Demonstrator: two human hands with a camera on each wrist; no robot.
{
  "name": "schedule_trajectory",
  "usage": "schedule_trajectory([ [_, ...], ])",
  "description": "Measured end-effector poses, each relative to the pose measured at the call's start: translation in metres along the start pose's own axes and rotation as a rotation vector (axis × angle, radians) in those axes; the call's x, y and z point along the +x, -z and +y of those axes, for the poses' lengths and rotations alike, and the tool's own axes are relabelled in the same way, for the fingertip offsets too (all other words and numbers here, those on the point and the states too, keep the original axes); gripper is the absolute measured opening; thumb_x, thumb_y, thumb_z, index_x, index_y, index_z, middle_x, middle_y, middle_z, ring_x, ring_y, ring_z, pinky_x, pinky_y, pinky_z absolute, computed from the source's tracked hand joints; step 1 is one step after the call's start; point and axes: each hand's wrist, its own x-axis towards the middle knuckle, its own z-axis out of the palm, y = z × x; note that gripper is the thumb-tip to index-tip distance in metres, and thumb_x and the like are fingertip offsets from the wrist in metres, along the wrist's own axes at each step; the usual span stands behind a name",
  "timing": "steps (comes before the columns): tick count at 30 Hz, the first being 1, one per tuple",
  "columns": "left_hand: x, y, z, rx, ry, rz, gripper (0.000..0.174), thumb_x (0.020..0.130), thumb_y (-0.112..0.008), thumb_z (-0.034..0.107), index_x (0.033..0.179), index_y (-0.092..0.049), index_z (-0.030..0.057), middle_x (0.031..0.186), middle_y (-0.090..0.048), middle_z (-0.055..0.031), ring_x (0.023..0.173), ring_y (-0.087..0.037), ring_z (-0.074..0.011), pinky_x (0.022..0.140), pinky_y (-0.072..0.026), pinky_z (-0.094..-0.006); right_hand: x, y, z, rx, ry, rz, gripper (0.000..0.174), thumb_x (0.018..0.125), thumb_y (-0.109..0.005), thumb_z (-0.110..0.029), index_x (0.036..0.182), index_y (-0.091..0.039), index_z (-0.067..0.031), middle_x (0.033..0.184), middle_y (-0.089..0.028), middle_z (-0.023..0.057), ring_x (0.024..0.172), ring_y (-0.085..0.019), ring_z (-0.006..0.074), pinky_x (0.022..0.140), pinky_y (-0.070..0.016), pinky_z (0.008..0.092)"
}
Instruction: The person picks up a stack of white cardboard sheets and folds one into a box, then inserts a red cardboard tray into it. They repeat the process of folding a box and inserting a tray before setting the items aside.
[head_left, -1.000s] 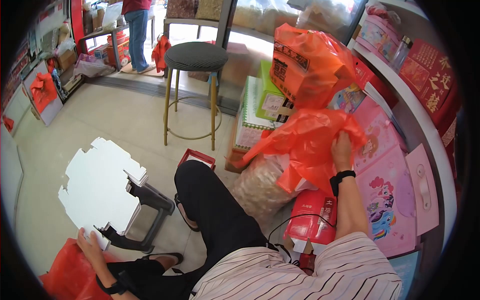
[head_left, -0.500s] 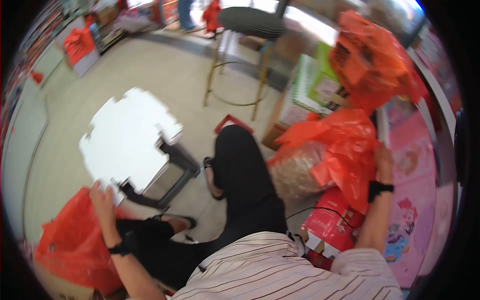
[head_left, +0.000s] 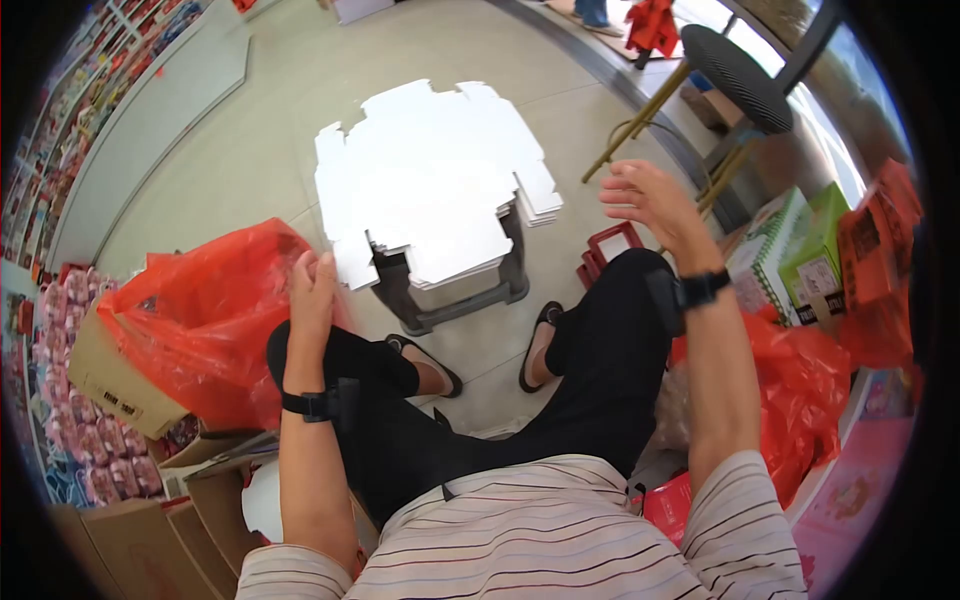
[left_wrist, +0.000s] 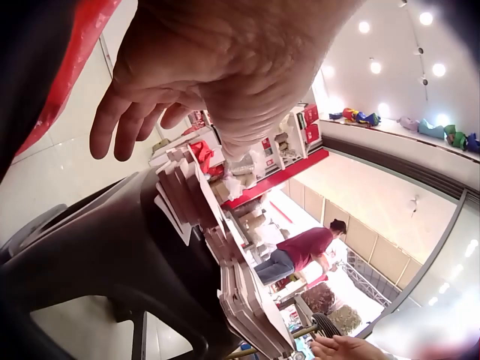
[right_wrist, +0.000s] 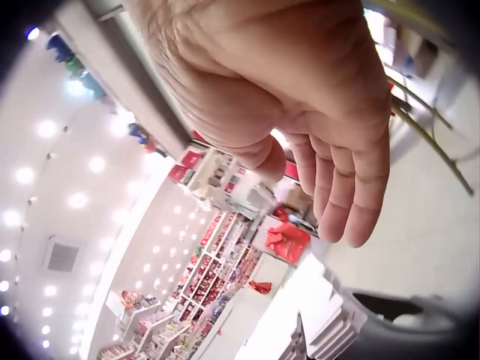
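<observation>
A stack of flat white cut-out cardboard pieces (head_left: 430, 170) with notched edges lies on a dark grey plastic stool (head_left: 512, 268) in front of the person's knees. In the left wrist view, the layered edges of the cardboard stack (left_wrist: 244, 292) show. Beside the stack's near left corner is my left hand (head_left: 313, 290), fingers loosely extended and holding nothing. My right hand (head_left: 650, 205) hovers in the air to the right of the stack, above the right knee. Its fingers (right_wrist: 341, 187) are slightly bent and empty in the right wrist view.
Left of the legs, a red plastic bag (head_left: 215, 310) covers part of a cardboard box (head_left: 120, 375). On the right are another red bag (head_left: 795, 370), a green box (head_left: 815, 255) and a round-seated tall stool (head_left: 735, 80). A small red tray (head_left: 612, 243) sits near the right knee.
My right hand has let go of the red bag on the right and swung left and forward toward the stack. The head view has turned left. My left hand stays near the stack's corner.
</observation>
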Motion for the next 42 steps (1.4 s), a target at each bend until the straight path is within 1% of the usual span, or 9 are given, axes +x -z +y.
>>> schedule_trajectory([
  [6, -0.021, -0.016, 0.039, -0.222, 0.33, -0.123, 0.08, 0.103, -0.053, 0.061, 0.156, -0.041, 0.0022, 0.14, -0.056, -0.017, 0.119, -0.06, -0.0259, 0.092, -0.0557, -0.042, 0.136, -0.038, 0.113, 0.164, -0.26, -0.202, 0.032, 0.103, -0.062, -0.029, 0.12, -0.065, -0.0021, 0.112, -0.071, 0.0095, 0.101, -0.069, 0.0187, 0.09, -0.0584, 0.0365],
  [9, -0.022, -0.025, 0.037, -0.373, 0.385, -0.186, 0.069, 0.105, -0.054, 0.057, 0.149, -0.049, 0.0044, 0.136, -0.059, -0.0097, 0.117, -0.062, -0.0237, 0.093, -0.0574, -0.0434, 0.141, -0.059, 0.122, 0.247, -0.297, -0.196, 0.034, 0.1, -0.066, -0.026, 0.12, -0.069, 0.0006, 0.109, -0.074, 0.0086, 0.096, -0.072, 0.0181, 0.086, -0.0596, 0.0357],
  [12, -0.02, -0.03, 0.035, -0.459, 0.384, -0.184, 0.065, 0.107, -0.053, 0.054, 0.145, -0.053, 0.0008, 0.129, -0.064, -0.0109, 0.109, -0.066, -0.0245, 0.092, -0.0585, -0.0413, 0.147, -0.064, 0.131, 0.306, -0.297, -0.142, 0.038, 0.1, -0.066, -0.026, 0.123, -0.067, 0.0044, 0.107, -0.075, 0.01, 0.091, -0.074, 0.0194, 0.08, -0.0612, 0.0352],
  [16, -0.021, -0.029, 0.038, -0.501, 0.415, -0.183, 0.061, 0.107, -0.053, 0.051, 0.14, -0.056, -0.0002, 0.125, -0.066, -0.0109, 0.107, -0.066, -0.0222, 0.093, -0.0585, -0.0398, 0.13, -0.079, 0.121, 0.345, -0.331, -0.055, 0.049, 0.101, -0.063, -0.039, 0.133, -0.065, -0.0007, 0.113, -0.076, 0.0097, 0.097, -0.075, 0.019, 0.084, -0.0614, 0.0353],
  [22, -0.021, -0.033, 0.042, -0.503, 0.385, -0.148, 0.054, 0.109, -0.052, 0.047, 0.133, -0.058, -0.0004, 0.12, -0.066, -0.0095, 0.109, -0.066, -0.0196, 0.097, -0.0562, -0.0373, 0.131, -0.084, 0.125, 0.353, -0.304, -0.047, 0.051, 0.103, -0.061, -0.041, 0.135, -0.064, -0.0015, 0.115, -0.075, 0.0097, 0.099, -0.074, 0.0191, 0.085, -0.0612, 0.0355],
  [28, -0.014, -0.033, 0.04, -0.54, 0.406, -0.119, 0.043, 0.109, -0.054, 0.04, 0.131, -0.06, 0.0041, 0.114, -0.066, -0.0057, 0.102, -0.065, -0.0166, 0.089, -0.0566, -0.0373, 0.111, -0.091, 0.112, 0.362, -0.304, -0.078, 0.053, 0.104, -0.059, -0.043, 0.137, -0.063, -0.0023, 0.118, -0.075, 0.0096, 0.1, -0.074, 0.0193, 0.086, -0.061, 0.0357],
  [31, -0.012, -0.03, 0.038, -0.534, 0.413, -0.134, 0.049, 0.107, -0.056, 0.043, 0.133, -0.059, 0.0014, 0.115, -0.067, -0.0073, 0.101, -0.065, -0.0176, 0.092, -0.056, -0.0376, 0.095, -0.092, 0.115, 0.328, -0.32, -0.084, 0.054, 0.106, -0.056, -0.043, 0.14, -0.06, -0.001, 0.121, -0.074, 0.0103, 0.103, -0.074, 0.0202, 0.089, -0.0603, 0.0361],
  [35, -0.01, -0.026, 0.033, -0.481, 0.404, -0.141, 0.041, 0.107, -0.055, 0.042, 0.125, -0.061, 0.0051, 0.108, -0.065, -0.0051, 0.096, -0.063, -0.0173, 0.086, -0.0566, -0.0399, 0.073, -0.09, 0.126, 0.37, -0.34, -0.083, 0.052, 0.107, -0.053, -0.038, 0.138, -0.058, 0.0031, 0.119, -0.073, 0.0137, 0.1, -0.074, 0.0237, 0.084, -0.0621, 0.0392],
  [42, -0.005, -0.016, 0.041, -0.39, 0.345, -0.183, 0.036, 0.109, -0.051, 0.039, 0.119, -0.065, 0.0067, 0.096, -0.063, 0.0012, 0.081, -0.059, -0.0089, 0.07, -0.0505, -0.0266, 0.035, -0.091, 0.153, 0.434, -0.407, -0.104, 0.053, 0.107, -0.054, -0.038, 0.138, -0.057, 0.0048, 0.126, -0.07, 0.0166, 0.109, -0.071, 0.0275, 0.092, -0.0604, 0.0435],
])
